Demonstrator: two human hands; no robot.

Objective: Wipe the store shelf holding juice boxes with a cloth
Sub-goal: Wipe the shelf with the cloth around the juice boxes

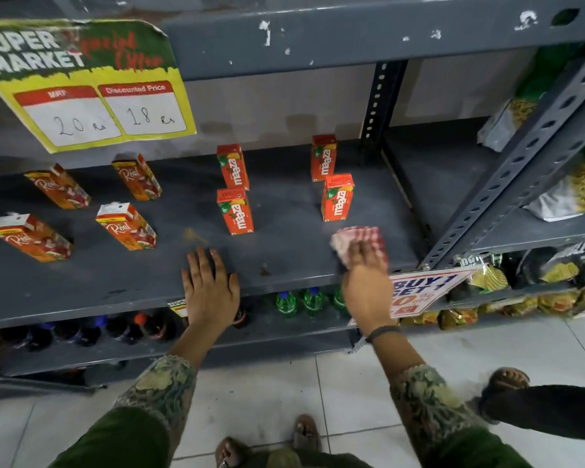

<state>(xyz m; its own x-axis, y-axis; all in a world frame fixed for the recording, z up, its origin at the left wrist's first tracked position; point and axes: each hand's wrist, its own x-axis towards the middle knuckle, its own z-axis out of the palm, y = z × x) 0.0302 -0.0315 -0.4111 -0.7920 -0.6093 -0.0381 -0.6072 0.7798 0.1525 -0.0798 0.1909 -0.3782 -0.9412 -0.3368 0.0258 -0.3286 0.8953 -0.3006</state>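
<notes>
A grey metal shelf carries several orange juice boxes: "Real" boxes on the left and "Maaza" boxes in the middle and right. My right hand presses a red-and-white checked cloth flat on the shelf, just in front of the nearest Maaza box. My left hand lies flat with fingers spread on the shelf's front edge, holding nothing. A brownish smear and a small spot mark the shelf between my hands.
A yellow price sign hangs from the shelf above. Bottles stand on the lower shelf. A "Buy 1 Get 1" sign sticks out at the right upright. Snack packets fill the right rack. Another person's leg stands at right.
</notes>
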